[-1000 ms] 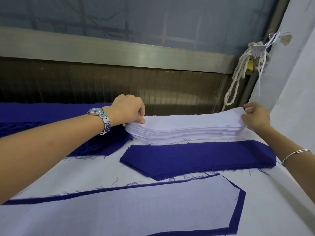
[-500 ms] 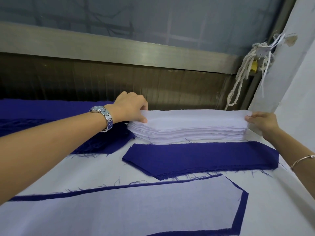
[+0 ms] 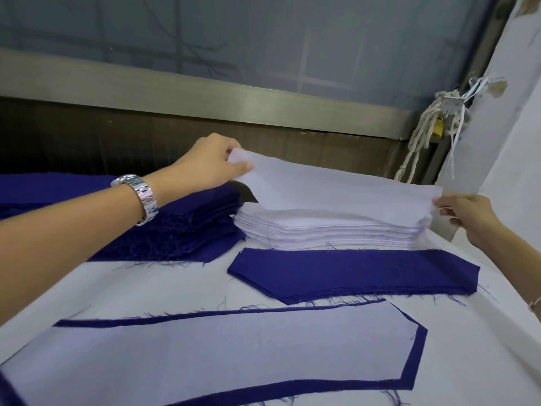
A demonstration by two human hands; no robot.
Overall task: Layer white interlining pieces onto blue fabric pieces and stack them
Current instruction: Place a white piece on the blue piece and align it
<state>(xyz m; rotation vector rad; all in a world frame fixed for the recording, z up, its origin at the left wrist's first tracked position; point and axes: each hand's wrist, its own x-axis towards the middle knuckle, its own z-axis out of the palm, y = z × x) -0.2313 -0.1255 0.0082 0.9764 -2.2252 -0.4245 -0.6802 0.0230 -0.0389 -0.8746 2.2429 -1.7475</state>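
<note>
While the left hand (image 3: 215, 164) pinches the pointed end of a white sheet (image 3: 336, 189) between thumb and fingers, the right hand (image 3: 465, 216) pinches its other end, so the sheet hangs raised just above the white stack (image 3: 322, 230). Just in front of that stack, a single blue piece (image 3: 351, 271) lies flat on the white table cover (image 3: 175, 288). Nearer the camera lies a layered piece (image 3: 234, 353), white on blue with a blue edge showing. A blue stack (image 3: 193, 227) sits left of the white stack, below the left wrist.
</note>
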